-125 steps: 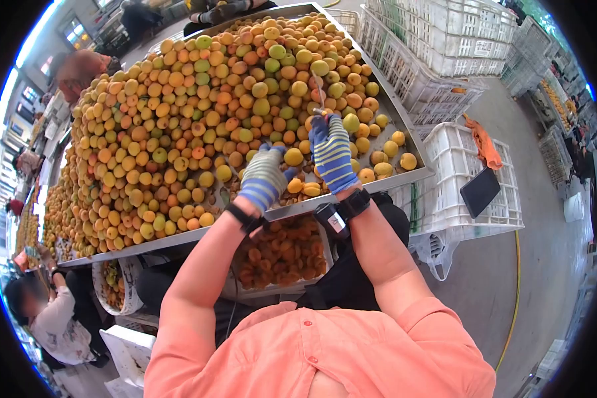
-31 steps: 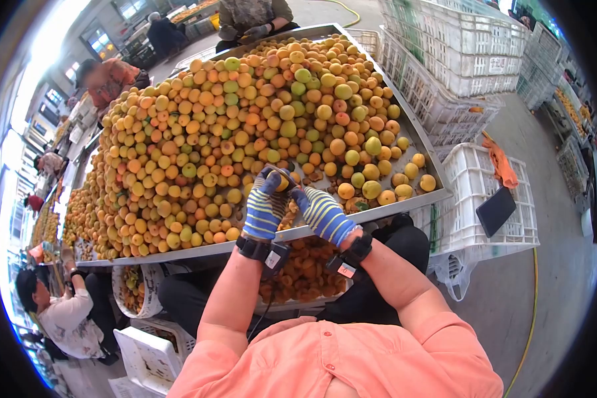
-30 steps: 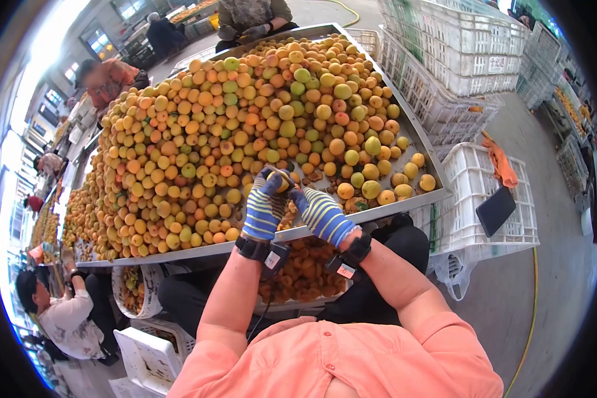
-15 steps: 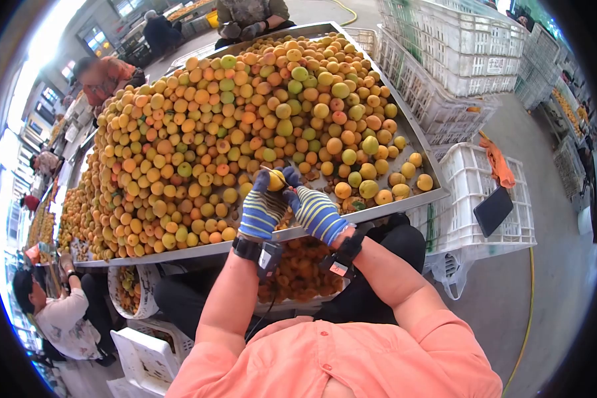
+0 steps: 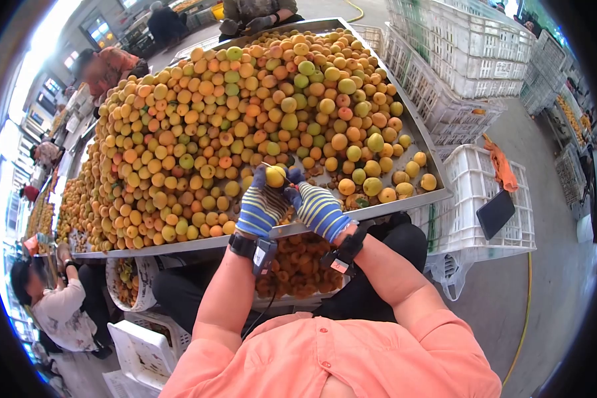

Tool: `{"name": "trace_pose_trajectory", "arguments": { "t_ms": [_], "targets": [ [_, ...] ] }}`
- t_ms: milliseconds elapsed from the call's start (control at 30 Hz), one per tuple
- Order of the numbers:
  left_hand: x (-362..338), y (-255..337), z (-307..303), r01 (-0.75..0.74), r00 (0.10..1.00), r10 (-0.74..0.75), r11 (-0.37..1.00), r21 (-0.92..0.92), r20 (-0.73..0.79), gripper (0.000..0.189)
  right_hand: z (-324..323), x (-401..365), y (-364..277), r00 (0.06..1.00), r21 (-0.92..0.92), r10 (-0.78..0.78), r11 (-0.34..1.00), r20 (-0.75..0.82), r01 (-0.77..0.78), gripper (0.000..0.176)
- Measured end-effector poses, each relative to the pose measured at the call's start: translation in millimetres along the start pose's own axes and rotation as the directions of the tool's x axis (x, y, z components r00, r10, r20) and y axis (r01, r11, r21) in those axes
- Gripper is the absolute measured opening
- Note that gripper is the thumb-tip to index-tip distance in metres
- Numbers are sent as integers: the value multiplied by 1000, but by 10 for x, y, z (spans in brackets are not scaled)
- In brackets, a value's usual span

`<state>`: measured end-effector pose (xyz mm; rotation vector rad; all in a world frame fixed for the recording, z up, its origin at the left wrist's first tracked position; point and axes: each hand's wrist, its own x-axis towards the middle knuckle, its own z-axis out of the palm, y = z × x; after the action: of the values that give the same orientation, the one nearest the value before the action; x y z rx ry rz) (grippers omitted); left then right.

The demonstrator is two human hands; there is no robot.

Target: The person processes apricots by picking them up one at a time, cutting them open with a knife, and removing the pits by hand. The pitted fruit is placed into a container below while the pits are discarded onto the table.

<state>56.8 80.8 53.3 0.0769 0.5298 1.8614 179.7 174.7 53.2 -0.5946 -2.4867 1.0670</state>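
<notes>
My left hand (image 5: 260,207), in a blue, yellow-striped glove, has its fingers closed around a yellow apricot (image 5: 275,176) at the near edge of the fruit pile. Close against it, my right hand (image 5: 315,205) in a matching glove has its fingers curled at the apricot's right side. A thin pale strip shows along the top of the fruit; its kind is too small to tell. What the right fingers grip is hidden. Below the hands, a container of apricot halves (image 5: 302,265) sits between my knees.
A metal-rimmed table (image 5: 404,203) carries heaped apricots (image 5: 199,142). White crates (image 5: 474,56) are stacked at right; a nearer crate (image 5: 511,222) bears an orange cloth (image 5: 501,166) and a dark tablet-like object (image 5: 495,215). A white bucket (image 5: 147,292) stands left. Several people sit around.
The view has shifted slightly. The apricot is turned so more of its yellow face shows between my hands, which stay together in nearly the same place.
</notes>
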Motion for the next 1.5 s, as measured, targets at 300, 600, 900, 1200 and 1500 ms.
{"name": "trace_pose_trajectory", "arguments": {
  "t_ms": [300, 600, 900, 1200, 1500],
  "targets": [
    [41, 39, -85, -300, 938, 332, 642, 706, 97, 52, -97, 14, -20, 998, 66, -21, 998, 52, 18, 36],
    [-99, -24, -7, -120, 992, 107, 946, 301, 62, 52, 60, -31, 14, 999, -26, -33, 999, 34, 33, 29],
    [-60, -33, 2, -236, 931, 365, 651, 722, -25, 34, 288, 2, 153, 988, 182, -135, 976, 77, 119, 42],
    [-65, 16, -55, -203, 967, 239, 932, 300, -90, 42, -36, -29, -77, 910, 496, 91, 814, 404, -302, 43],
    [-37, 64, -238, -215, 962, 255, 931, 296, -102, 37, -241, 146, 56, 996, 283, 20, 959, -88, 6, 41]
  ]
}}
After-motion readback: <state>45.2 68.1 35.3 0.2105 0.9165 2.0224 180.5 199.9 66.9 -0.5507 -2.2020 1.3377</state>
